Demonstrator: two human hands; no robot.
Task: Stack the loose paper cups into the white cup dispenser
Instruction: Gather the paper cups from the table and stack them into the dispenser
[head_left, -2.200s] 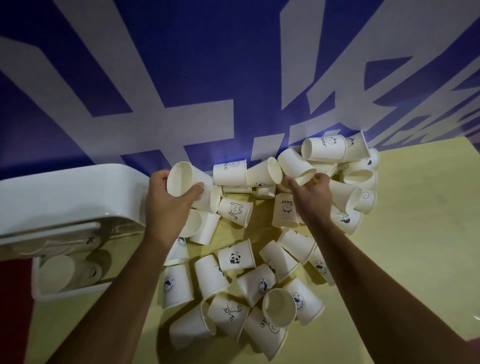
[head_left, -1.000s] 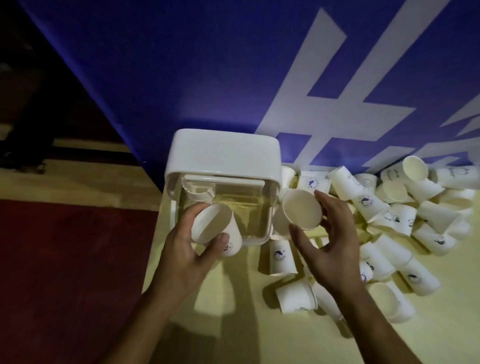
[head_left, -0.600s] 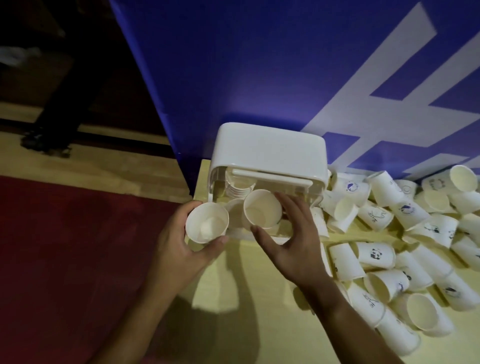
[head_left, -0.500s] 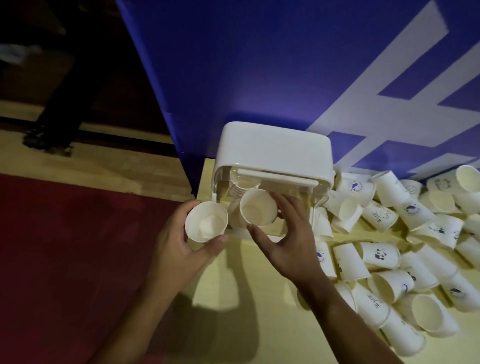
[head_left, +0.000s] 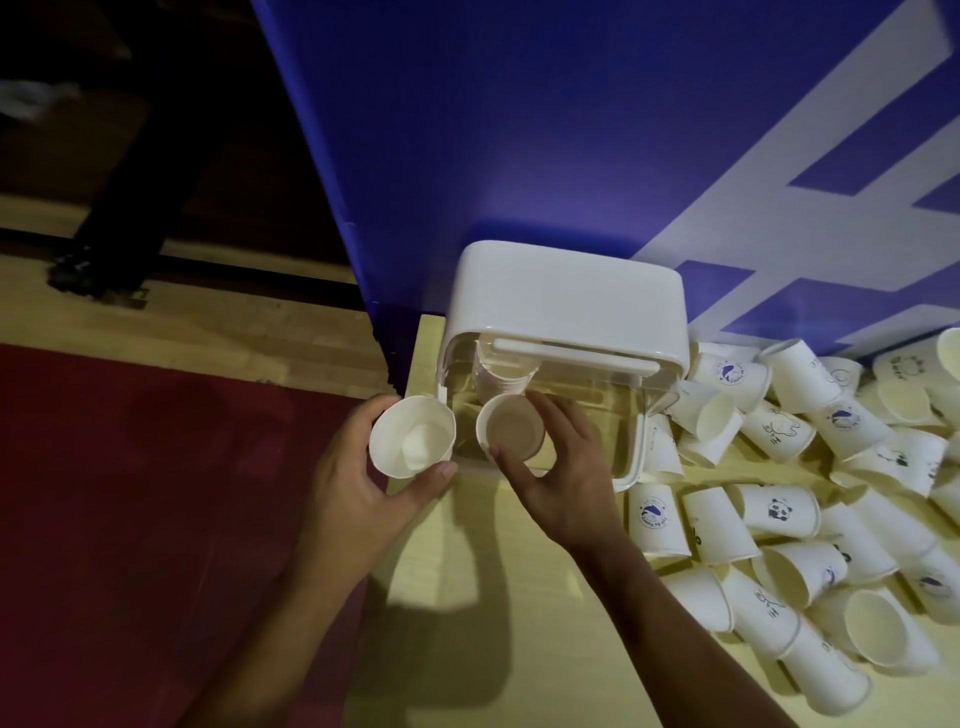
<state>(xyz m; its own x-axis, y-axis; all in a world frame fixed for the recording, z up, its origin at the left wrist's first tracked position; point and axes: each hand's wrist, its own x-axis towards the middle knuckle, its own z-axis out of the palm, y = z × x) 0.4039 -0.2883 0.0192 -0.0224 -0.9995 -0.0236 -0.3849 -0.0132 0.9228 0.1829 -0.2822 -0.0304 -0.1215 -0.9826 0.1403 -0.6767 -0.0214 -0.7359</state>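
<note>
Fingers (head_left: 563, 421) on the right hand (head_left: 561, 478) ring a tapered paper cup (head_left: 511, 431).

Right hand (head_left: 558, 483) pinches cup (head_left: 510, 428) at dispenser (head_left: 566, 296).

Dim room: blue-and-white banner (head_left: 571, 130), pale table (head_left: 467, 623), red floor (head_left: 130, 519).

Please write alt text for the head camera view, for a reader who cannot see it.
A person's right hand holds a paper cup at the front of the white cup dispenser, while the left hand holds another cup beside it. Many loose cups lie on the yellow table to the right.
</note>
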